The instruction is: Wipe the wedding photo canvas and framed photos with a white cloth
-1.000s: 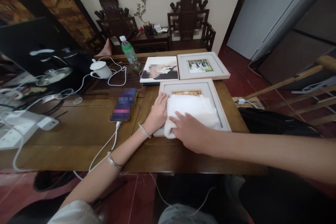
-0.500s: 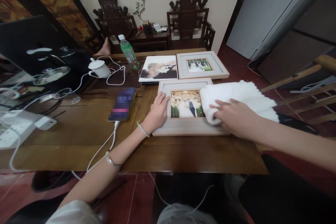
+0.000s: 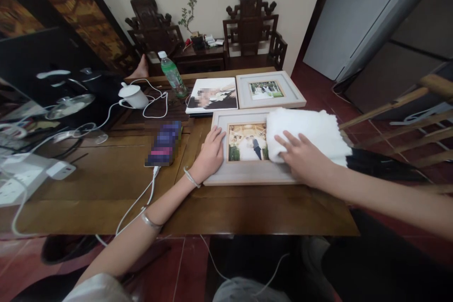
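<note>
A light wooden picture frame with a wedding photo lies flat near the table's front edge. My left hand rests on its left rim, fingers stretched forward over the edge. A white fluffy cloth covers the right part of the frame and spreads past its right side. On top of the cloth lies my right hand, its fingers spread and pressing down; its thumb is hidden. Behind are a second framed photo and a white-edged photo panel.
Left of the frame, a phone lies plugged into a white cable. Farther back stand a green-labelled bottle and a white lidded cup. A power strip and tangled cables fill the left side. A wooden chair stands right.
My right hand has moved slightly left along the frame with the cloth, and its fingers are more spread. My left hand has stayed on the left rim. The view has shifted slightly.
</note>
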Motion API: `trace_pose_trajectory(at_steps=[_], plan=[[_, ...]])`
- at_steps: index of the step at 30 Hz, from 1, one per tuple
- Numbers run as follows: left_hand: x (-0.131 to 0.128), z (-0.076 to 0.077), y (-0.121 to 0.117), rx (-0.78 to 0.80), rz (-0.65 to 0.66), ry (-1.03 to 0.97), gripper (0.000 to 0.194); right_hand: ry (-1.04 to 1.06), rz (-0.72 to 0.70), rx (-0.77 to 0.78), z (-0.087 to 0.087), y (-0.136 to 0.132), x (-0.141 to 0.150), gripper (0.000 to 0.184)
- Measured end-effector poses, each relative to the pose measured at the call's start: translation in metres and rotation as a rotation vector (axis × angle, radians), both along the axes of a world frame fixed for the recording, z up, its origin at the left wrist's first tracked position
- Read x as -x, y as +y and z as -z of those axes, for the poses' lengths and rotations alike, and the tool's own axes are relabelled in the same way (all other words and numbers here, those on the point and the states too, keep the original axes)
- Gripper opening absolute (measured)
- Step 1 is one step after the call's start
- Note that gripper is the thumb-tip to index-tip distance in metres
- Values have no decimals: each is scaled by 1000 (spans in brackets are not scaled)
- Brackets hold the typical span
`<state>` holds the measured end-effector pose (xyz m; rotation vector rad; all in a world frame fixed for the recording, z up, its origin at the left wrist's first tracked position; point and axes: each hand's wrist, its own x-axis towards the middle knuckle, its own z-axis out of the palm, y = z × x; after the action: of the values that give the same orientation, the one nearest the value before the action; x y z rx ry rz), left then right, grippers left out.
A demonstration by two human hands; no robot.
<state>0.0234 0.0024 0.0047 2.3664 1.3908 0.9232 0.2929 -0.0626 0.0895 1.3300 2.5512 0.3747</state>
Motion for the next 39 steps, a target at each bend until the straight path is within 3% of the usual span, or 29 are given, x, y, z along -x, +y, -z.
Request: trace_pose_trajectory(at_steps=[5, 9, 14, 20, 24, 29, 34, 37, 39], plan=[[-2, -2, -2, 12, -11, 19, 39, -9, 56, 301, -23, -53, 24, 41], [-2, -2, -3, 12, -13, 23, 38, 51, 29, 372, -31, -55, 39, 41], [-2, -2, -3, 14, -7, 29, 38, 93, -14, 221, -18, -13, 30, 35], [-3, -4, -3, 21, -11, 60, 38, 22, -77, 38, 3, 61, -4, 49], [-4, -1, -4, -29, -20, 47, 37, -44, -68, -1, 10, 79, -4, 51], [-4, 0, -5, -55, -23, 44, 37, -7, -47, 65, 8, 33, 15, 48], [-5, -2, -5, -35, -37, 71, 37, 92, -75, 291, -20, -30, 33, 42], [-6, -3, -5, -50, -34, 64, 37, 146, -96, 380, -32, -45, 44, 39], [-6, -3, -5, -52, -31, 59, 37, 176, -101, 374, -30, -46, 50, 41]])
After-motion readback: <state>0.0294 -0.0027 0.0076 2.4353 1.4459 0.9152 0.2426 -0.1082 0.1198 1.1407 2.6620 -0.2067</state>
